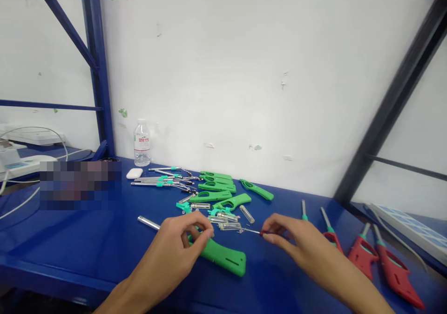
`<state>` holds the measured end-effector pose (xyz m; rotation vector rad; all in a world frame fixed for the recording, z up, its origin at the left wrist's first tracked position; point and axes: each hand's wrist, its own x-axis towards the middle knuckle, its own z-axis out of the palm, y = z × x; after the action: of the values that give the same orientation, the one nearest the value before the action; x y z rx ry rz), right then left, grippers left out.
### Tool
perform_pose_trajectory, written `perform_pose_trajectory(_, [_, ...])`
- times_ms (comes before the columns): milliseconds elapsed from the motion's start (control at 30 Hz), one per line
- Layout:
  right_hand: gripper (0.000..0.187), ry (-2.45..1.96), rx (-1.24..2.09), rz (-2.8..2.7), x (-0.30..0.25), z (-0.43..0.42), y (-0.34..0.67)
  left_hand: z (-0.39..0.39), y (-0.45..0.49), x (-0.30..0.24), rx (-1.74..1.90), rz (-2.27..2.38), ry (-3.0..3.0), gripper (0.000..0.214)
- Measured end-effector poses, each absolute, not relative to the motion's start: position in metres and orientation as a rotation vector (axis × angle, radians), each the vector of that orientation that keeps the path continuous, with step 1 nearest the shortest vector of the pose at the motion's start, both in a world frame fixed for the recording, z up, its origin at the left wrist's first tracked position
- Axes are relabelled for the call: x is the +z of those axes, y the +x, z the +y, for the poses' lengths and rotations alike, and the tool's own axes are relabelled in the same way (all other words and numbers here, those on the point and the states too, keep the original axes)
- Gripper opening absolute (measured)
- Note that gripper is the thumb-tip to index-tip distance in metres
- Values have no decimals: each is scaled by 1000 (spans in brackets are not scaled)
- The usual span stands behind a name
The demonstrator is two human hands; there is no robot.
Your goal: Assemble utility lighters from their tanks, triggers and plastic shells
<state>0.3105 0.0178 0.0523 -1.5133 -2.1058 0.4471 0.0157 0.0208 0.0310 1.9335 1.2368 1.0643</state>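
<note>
My left hand [181,242] pinches a green lighter handle [223,257] that lies on the blue table [87,249]; a metal tube [148,222] sticks out to the left of the hand. My right hand [291,237] grips a small screwdriver with a red handle [264,232], its thin shaft pointing left toward small clear parts [226,221] between the two hands.
Several green handle shells [218,186] and metal rods [164,180] lie behind the hands. Assembled red lighters [380,258] lie at the right. A water bottle [142,143] and a white earbud case [134,173] stand near the wall. Blue frame posts rise left and right.
</note>
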Motion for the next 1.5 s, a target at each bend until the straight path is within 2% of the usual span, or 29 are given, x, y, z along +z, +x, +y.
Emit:
perform_pose_trajectory(100, [15,-1381,393,-1992,67,3,304,22,14,35,1154,1148,1757,28])
perform_pose_trajectory(367, [21,-1165,304,-1646,79,-6,279,25,12,44,1086,1157,1609,40])
perform_pose_trajectory(733, [17,-1098,280,-1626,75,-4,263,19,17,42,985,1116,1636,48])
perform_pose_trajectory(1000, [11,-1049,228,-1632,75,-4,259,18,19,44,985,1117,1629,42])
perform_pose_trajectory(1200, [13,-923,309,-1554,74,-4,255,12,24,43,1043,1035,1592,31])
perform_pose_trajectory(1500, [28,-853,299,-1555,75,-7,255,8,32,38,1170,960,1604,21])
